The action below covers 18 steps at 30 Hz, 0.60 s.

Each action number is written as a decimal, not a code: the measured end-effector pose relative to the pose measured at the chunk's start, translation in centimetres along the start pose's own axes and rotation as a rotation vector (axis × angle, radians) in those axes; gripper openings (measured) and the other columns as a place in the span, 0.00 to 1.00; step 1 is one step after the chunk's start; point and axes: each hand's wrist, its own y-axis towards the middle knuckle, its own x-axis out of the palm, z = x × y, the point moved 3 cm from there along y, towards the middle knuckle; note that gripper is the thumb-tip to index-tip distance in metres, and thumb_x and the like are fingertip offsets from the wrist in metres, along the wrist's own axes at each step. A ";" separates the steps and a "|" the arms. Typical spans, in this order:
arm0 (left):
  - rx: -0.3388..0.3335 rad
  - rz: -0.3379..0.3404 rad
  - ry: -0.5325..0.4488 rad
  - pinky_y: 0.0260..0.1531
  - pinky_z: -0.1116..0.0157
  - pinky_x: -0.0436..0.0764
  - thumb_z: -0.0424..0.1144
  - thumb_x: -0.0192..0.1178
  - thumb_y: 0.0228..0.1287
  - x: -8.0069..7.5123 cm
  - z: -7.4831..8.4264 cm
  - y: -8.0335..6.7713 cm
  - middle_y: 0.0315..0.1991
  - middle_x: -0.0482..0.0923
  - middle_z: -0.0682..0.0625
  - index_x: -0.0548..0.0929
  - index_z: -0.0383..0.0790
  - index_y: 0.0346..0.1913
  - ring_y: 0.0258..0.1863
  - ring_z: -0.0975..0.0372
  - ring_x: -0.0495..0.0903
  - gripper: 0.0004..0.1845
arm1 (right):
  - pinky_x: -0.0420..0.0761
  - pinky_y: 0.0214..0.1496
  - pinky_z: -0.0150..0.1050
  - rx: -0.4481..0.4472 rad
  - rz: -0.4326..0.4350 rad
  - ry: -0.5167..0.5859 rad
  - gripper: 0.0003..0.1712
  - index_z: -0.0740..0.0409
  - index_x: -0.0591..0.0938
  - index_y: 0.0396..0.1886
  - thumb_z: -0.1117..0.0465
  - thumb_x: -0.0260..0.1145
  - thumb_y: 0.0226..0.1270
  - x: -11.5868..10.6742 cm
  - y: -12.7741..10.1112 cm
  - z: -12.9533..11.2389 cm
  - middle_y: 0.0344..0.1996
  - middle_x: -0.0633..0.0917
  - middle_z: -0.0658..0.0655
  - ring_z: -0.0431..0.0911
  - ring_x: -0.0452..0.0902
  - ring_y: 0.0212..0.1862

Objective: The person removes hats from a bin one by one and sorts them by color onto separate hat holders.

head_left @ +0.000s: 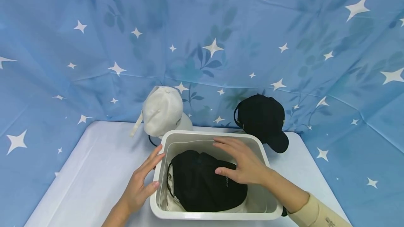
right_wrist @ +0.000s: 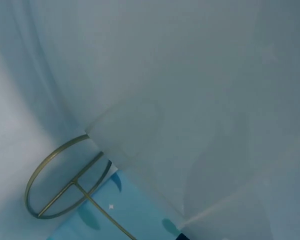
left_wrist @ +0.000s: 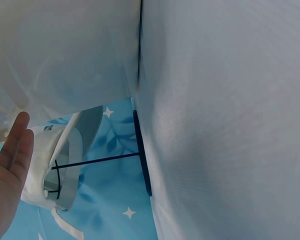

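Note:
A white plastic bin [head_left: 189,215] stands on the table, with a black baseball cap [head_left: 202,185] inside, lying over a cream fabric item [head_left: 175,204] that is mostly hidden. My left hand [head_left: 140,181] rests at the bin's left rim. In the left wrist view, that hand's straight fingers [left_wrist: 15,145] lie alongside the bin's outer wall [left_wrist: 65,55]. Over the bin's right half, my right hand [head_left: 241,160] reaches in above the black cap, fingers extended and thumb apart, overlapping the cap's edge in the head view. Nothing shows in its grasp.
Behind the bin to the left, a white cap [head_left: 162,111] hangs on a thin black stand [left_wrist: 142,155]. A second black cap [head_left: 260,118] sits back right; a brass-coloured ring base [right_wrist: 32,185] shows in the right wrist view. Blue star-patterned cloth [head_left: 202,27] surrounds the white-covered table [head_left: 91,174].

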 end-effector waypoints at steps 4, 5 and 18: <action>-0.013 -0.004 0.005 0.69 0.70 0.65 0.31 0.54 0.62 0.1 0.0 0.0 0.81 0.57 0.35 0.69 0.29 0.76 0.81 0.52 0.58 0.36 | 0.74 0.67 0.61 0.029 -0.023 0.022 0.41 0.53 0.76 0.73 0.33 0.67 0.70 0.4 -0.1 -0.1 0.73 0.76 0.54 0.54 0.72 0.72; -0.013 -0.004 0.005 0.69 0.70 0.64 0.31 0.54 0.62 0.1 -0.1 -0.1 0.81 0.57 0.35 0.69 0.30 0.76 0.81 0.52 0.58 0.36 | 0.74 0.67 0.61 0.040 -0.028 0.031 0.42 0.53 0.76 0.73 0.33 0.67 0.69 0.5 -0.2 -0.2 0.73 0.76 0.54 0.54 0.73 0.72; 0.001 0.001 -0.009 0.72 0.70 0.60 0.30 0.54 0.61 0.1 -0.2 -0.1 0.81 0.57 0.34 0.69 0.28 0.75 0.81 0.52 0.57 0.36 | 0.74 0.68 0.60 0.119 -0.110 0.122 0.41 0.51 0.77 0.73 0.44 0.77 0.62 1.5 -0.3 -0.1 0.71 0.78 0.51 0.52 0.73 0.72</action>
